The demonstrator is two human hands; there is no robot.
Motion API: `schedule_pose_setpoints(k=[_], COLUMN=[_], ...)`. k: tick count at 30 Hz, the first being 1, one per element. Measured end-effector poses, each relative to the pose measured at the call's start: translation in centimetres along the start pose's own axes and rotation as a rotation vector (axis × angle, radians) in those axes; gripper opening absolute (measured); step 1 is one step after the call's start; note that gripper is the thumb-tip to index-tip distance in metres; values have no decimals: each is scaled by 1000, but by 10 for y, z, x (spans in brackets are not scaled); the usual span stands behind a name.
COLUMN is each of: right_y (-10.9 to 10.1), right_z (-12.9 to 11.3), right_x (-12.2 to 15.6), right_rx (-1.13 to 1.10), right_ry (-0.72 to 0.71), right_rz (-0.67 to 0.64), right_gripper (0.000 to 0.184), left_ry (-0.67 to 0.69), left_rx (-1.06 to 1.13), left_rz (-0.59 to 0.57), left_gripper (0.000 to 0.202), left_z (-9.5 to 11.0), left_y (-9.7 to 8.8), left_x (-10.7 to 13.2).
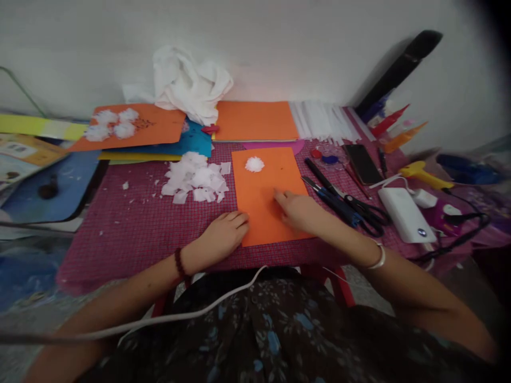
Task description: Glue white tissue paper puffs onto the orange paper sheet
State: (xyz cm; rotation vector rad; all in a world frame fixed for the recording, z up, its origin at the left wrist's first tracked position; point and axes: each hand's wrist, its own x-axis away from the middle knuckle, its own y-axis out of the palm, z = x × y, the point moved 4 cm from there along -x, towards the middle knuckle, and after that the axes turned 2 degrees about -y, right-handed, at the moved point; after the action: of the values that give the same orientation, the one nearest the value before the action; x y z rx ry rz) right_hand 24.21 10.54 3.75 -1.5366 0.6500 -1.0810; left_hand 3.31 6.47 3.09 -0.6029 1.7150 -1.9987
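An orange sheet of paper (263,213) lies on the table in front of me, with a round white paper puff (254,164) near its top left. My left hand (225,234) rests on the sheet's lower left edge, its fingers laid flat and close together. On the sheet's right half is my right hand (297,210), fingertips touching the paper, index finger stretched out. I see nothing held in either hand; the underside of the right one is hidden. A heap of torn white paper pieces (195,178) lies left of the sheet.
Scissors (365,213), a blue cutter knife (333,202), a phone (363,164) and a white power bank (407,215) lie at right, near a yellow glue gun (425,174). An orange card with white puffs (155,125) lies back left. A cable (199,314) crosses my lap.
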Motion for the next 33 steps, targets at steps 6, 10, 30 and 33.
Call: schedule_pose_setpoints(k=[6,10,30,33], right_y=[10,14,16,17], right_z=[13,24,51,60], right_x=[1,6,1,3], right_rx=[-36,-454,-1817,-1782], right_ry=[100,61,-33,-20], right_rz=[40,124,459,512], right_gripper=[71,44,35,38], left_ry=[-34,-112,-273,-266], left_rx=[29,42,9,0], left_rz=[52,54,-66,-67], left_gripper=[33,53,81,81], left_z=[3,-5,-18,-19], left_y=[5,1,11,14], left_x=[17,55,111,112])
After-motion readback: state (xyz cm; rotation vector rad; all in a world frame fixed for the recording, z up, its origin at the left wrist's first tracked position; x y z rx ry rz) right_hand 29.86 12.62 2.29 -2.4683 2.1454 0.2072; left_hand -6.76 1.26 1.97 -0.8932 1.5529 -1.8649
